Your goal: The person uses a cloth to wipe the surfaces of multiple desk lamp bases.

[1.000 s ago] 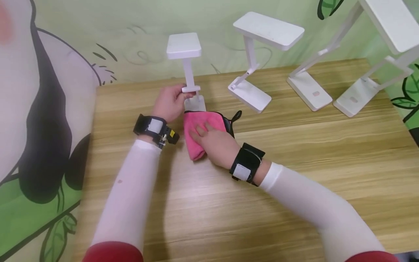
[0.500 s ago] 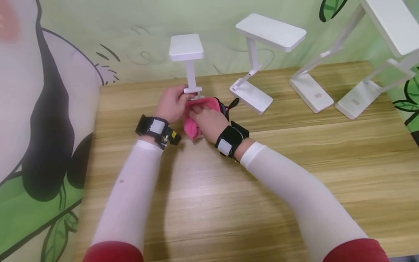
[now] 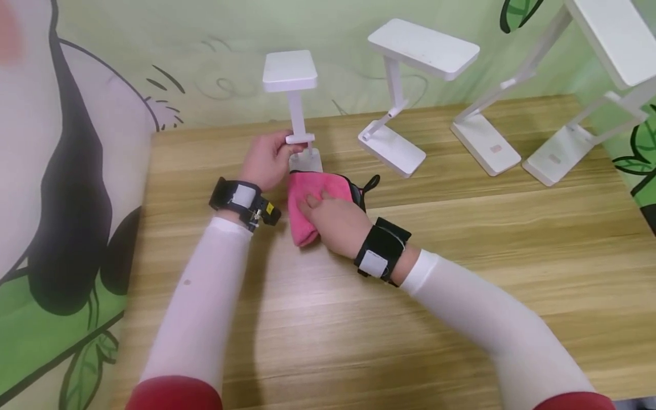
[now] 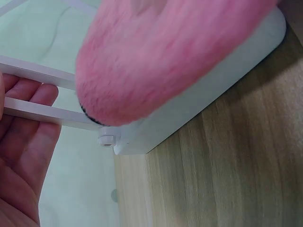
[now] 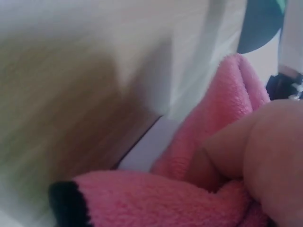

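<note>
A white folding desk lamp (image 3: 290, 71) stands at the left on the wooden table. My left hand (image 3: 263, 162) grips its lower arm just below the hinge; in the left wrist view, fingers (image 4: 33, 90) lie around the two thin arm bars (image 4: 49, 113). Over the front part of the lamp's base (image 4: 189, 111) lies a pink fluffy cloth (image 3: 307, 222) with black edging and a small loop. My right hand (image 3: 343, 228) holds the folded cloth against the base from above. In the right wrist view, the cloth bunches around the right hand (image 5: 279, 156), and its fingertips are partly hidden.
Toward the back right stand more white desk lamps: one with a tilted head (image 3: 422, 48), one with a long raised arm (image 3: 487, 145), and another base (image 3: 558, 154) beside it. A painted wall (image 3: 205, 62) borders the table (image 3: 461, 239) behind and at the left.
My right hand slid the cloth up the base toward the hinge, then back down toward me, baring the base's rear part again. My left hand keeps its grip on the lamp.
</note>
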Motion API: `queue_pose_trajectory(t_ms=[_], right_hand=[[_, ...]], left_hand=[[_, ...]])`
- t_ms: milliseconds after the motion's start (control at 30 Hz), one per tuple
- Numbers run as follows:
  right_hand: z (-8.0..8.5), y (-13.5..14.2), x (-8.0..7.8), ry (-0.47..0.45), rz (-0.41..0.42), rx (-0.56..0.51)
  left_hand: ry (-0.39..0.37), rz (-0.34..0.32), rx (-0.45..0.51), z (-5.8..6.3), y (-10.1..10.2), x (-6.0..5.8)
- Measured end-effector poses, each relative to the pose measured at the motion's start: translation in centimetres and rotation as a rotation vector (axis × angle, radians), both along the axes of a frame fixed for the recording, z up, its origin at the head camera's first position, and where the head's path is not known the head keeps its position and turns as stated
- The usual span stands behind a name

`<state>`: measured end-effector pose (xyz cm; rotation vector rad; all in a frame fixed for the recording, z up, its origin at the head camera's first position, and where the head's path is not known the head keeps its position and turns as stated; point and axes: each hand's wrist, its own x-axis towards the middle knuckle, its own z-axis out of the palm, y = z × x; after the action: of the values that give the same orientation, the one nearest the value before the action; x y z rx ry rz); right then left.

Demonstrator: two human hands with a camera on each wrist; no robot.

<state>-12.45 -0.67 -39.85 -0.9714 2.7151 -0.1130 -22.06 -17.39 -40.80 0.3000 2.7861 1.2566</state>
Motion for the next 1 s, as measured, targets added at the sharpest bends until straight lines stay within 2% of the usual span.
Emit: queue_pose_trajectory(t_ms=[133,267,400,500,633,867,1000], right_hand=[[0.2,-0.1,-0.3,0.009,0.029,-0.018],[-0.8,-0.4,-2.2,0.091,0.055,-0.076],[-1.7,-0.9,-4.2,0.157,0.017,-0.107],[-1.9,-1.1,-4.8,0.164,-0.009,-0.119],[-1.6,-1.1,-3.7,0.125,-0.020,-0.099],[-0.4,-0.2,0.2,0.014,-0.007,-0.039],[-0.4,0.3,1.1,0.008,0.016,-0.048]], left_hand=[[0.000,0.000,-0.002,0.1,0.1,0.0],[0.000,0.004,-0.004,0.2,0.2,0.0],[-0.005,-0.004,-0.010,0.3,0.4,0.0],[-0.012,-0.005,-0.004,0.4,0.4,0.1],[-0.022,0.006,0.028,0.3,0.1,0.0],[-0.026,0.009,0.031,0.0,0.0,0.0],[-0.013,0.004,0.029,0.0,-0.1,0.0]])
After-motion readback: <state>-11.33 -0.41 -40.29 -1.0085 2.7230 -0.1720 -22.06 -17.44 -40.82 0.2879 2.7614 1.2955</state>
